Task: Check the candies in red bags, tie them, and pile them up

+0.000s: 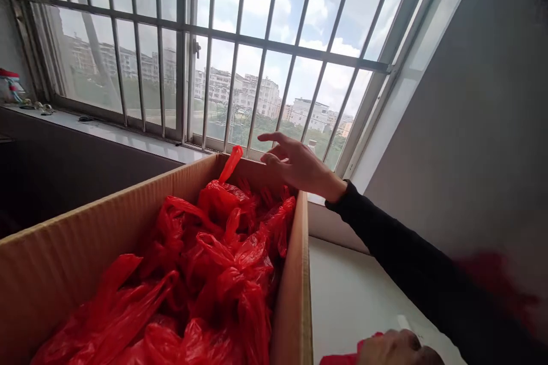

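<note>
A large open cardboard box (295, 274) is filled with several tied red plastic bags (222, 251). My right hand (299, 166), on a black-sleeved arm, reaches from the right over the box's far right corner. Its fingers are spread and hold nothing, just above the topmost bags. At the bottom edge my left hand (396, 348) shows only its knuckles, curled closed on a piece of red plastic (340, 359) beside the box.
A white surface (351, 296) lies right of the box, below a grey wall (471, 125). Behind the box is a barred window (214, 51) with a white sill (128, 137). Small items (12, 88) stand at the sill's far left. A red blur (492, 279) shows at the lower right.
</note>
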Motion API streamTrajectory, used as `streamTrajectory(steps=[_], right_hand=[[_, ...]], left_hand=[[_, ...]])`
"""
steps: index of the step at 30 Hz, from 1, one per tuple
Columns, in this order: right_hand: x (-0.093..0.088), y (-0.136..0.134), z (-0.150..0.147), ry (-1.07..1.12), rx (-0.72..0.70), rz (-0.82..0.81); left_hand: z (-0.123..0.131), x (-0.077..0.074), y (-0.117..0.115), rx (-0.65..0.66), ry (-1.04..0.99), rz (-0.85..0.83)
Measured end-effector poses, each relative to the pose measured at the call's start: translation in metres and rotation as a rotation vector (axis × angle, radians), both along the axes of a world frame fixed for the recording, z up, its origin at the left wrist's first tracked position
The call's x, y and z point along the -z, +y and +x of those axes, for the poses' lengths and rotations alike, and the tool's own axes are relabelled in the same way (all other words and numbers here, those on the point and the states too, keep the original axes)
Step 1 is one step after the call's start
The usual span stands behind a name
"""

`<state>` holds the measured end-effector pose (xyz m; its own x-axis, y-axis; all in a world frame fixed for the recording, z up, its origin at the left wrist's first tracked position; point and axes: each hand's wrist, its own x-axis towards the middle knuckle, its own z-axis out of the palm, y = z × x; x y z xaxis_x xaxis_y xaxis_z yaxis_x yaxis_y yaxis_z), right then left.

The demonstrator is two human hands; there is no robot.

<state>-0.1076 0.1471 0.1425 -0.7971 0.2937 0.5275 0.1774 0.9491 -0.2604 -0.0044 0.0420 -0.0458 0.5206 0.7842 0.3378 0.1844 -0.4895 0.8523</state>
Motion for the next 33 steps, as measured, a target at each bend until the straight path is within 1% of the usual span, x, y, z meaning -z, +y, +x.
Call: streamTrajectory(steps=[1,2,3,4,6,8,9,11,13,16,19,22,25,28,31,33], right_hand=[[0.002,-0.009,0.034,0.057,-0.001,-0.034],[0.008,-0.019,0.069,0.106,0.011,-0.093],[0.017,-0.027,0.104,0.123,0.048,-0.167],[0.03,-0.035,0.139,0.14,0.111,-0.244],[0.062,-0.047,0.201,0.142,0.232,-0.395],[0.094,-0.054,0.251,0.172,0.337,-0.527],[0.107,-0.057,0.271,0.177,0.357,-0.59],[0.128,-0.063,0.299,0.179,0.318,-0.692],[0.14,-0.069,0.316,0.191,0.228,-0.744],[0.148,-0.079,0.331,0.257,0.146,-0.768],[0.154,-0.085,0.338,0.363,0.16,-0.746],[0.157,-0.086,0.341,0.483,0.231,-0.649],[0.154,-0.083,0.344,0.599,0.299,-0.596],[0.146,-0.082,0.352,0.664,0.333,-0.577],[0.139,-0.085,0.355,0.609,0.243,-0.478],[0.136,-0.088,0.354,0.586,0.188,-0.393]], left_hand=[[0.006,-0.001,0.0,-0.01,0.051,-0.012],[0.01,-0.002,-0.002,-0.029,0.096,-0.016],[0.013,-0.004,-0.005,-0.061,0.12,-0.008],[0.014,-0.007,-0.009,-0.097,0.124,0.008],[0.013,-0.014,-0.018,-0.216,0.05,0.07],[0.011,-0.021,-0.025,-0.29,-0.034,0.118],[0.009,-0.025,-0.026,-0.318,-0.067,0.132],[0.009,-0.031,-0.026,-0.347,-0.115,0.129],[0.011,-0.038,-0.023,-0.363,-0.123,0.107],[0.019,-0.044,-0.018,-0.337,-0.083,0.073],[0.028,-0.046,-0.013,-0.293,-0.041,0.011],[0.033,-0.046,-0.008,-0.242,0.002,-0.077],[0.036,-0.05,-0.006,-0.179,0.05,-0.172],[0.04,-0.059,-0.009,-0.195,0.028,-0.211],[0.046,-0.063,-0.015,-0.232,0.064,-0.213],[0.045,-0.061,-0.017,-0.296,0.104,-0.196]])
